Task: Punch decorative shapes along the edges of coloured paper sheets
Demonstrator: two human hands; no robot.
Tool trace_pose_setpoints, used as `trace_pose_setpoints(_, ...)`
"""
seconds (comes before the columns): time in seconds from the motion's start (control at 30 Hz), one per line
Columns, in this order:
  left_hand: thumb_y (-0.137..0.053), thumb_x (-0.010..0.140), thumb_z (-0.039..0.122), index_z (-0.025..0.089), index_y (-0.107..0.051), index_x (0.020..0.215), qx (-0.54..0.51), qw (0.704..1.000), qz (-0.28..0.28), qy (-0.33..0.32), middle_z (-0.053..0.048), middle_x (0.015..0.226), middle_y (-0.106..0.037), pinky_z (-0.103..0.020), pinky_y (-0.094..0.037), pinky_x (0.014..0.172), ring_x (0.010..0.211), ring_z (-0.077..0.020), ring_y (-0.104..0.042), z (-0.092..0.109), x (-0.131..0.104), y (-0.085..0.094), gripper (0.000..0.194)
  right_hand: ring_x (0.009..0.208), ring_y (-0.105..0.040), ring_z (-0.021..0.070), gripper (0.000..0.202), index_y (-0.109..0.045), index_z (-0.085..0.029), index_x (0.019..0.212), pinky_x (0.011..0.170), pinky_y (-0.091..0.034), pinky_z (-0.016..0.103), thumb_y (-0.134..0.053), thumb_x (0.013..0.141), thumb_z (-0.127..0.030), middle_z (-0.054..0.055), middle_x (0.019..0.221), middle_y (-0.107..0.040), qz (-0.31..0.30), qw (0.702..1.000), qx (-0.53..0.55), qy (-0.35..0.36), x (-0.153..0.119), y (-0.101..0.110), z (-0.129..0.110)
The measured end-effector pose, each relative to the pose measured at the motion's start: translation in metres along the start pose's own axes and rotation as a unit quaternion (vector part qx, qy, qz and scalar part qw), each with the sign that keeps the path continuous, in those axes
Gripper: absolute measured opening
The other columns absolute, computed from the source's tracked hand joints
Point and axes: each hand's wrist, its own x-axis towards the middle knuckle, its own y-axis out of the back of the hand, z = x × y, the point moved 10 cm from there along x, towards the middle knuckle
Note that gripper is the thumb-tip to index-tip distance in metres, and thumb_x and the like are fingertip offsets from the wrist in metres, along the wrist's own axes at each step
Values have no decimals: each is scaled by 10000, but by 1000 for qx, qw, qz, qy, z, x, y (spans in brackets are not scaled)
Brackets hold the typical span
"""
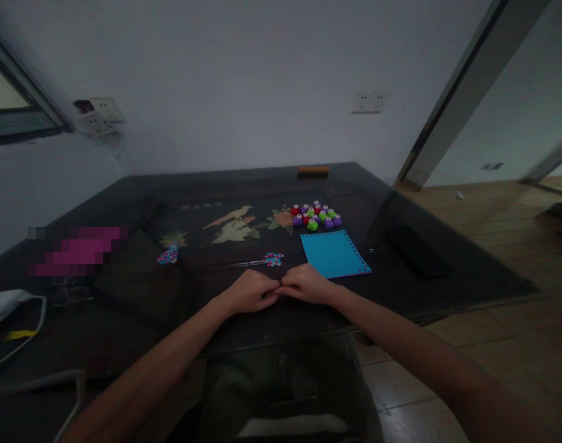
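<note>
Room, domestic in look, probably a home.
Plain white wall with socket plates; window, left; brownish tiled floor, right; dark glossy table with bird-and-flower decoration, set against the wall, bearing a blue sheet with dotted edges, small red, green and purple pieces, and a white corded device; furnishings of household kind.

The right hand hides one corner of the blue sheet, and the pink item (at left) is blurred into blocks.
</note>
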Motion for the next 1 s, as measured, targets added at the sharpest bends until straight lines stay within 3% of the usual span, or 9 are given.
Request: trace_pose_setpoints(1.0,-468,833,210,189,-526,667,-2,1000,-10,3,12,571,-567,-234,-298,520,523,-119,-510,-1,0,-1,177,571,-490,108,323,-581,-158,658,543,-229,244,-495,905,-349,7,609,-579,-4,1000,-5,-5,0,-1,1)
